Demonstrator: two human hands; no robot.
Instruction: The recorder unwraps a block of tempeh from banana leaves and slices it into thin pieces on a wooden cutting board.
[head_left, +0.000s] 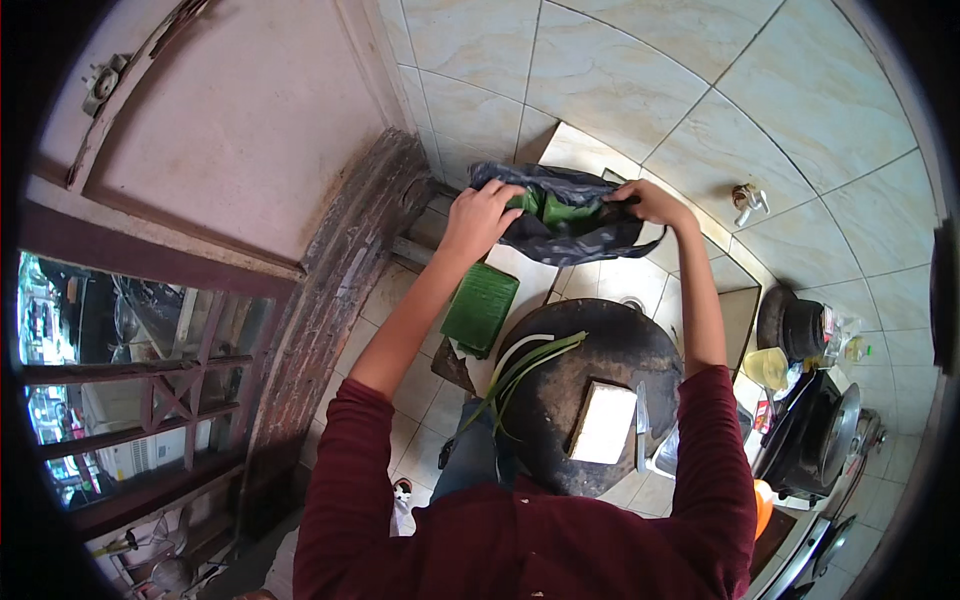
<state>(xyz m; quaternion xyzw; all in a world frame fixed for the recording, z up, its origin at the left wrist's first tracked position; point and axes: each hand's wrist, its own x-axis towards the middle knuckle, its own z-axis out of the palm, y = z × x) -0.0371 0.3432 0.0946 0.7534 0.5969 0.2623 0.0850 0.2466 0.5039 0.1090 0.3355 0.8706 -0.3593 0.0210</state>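
Observation:
My left hand (486, 212) and my right hand (651, 202) hold a black plastic bag (559, 249) by its two sides, with its mouth spread wide. Green pieces that look like banana leaf (562, 214) show inside the bag. Below my left forearm lies a stack of cut green leaf (480, 307) on a pale surface. Nearer my body stands a round, dark-stained board or tabletop (547, 420). Long green stalks with pale ends (532, 356) lie across its left part. On its right part rest a white rectangular block (604, 422) and a knife (641, 420).
A tap (748, 202) juts from the tiled wall (622, 67). At right, a counter carries a dark pot (799, 326), a yellow scoop (766, 367) and a black stove with a pan (836, 435). An orange object (762, 506) sits by my right elbow. A brick edge (337, 285) and a window (150, 375) are at left.

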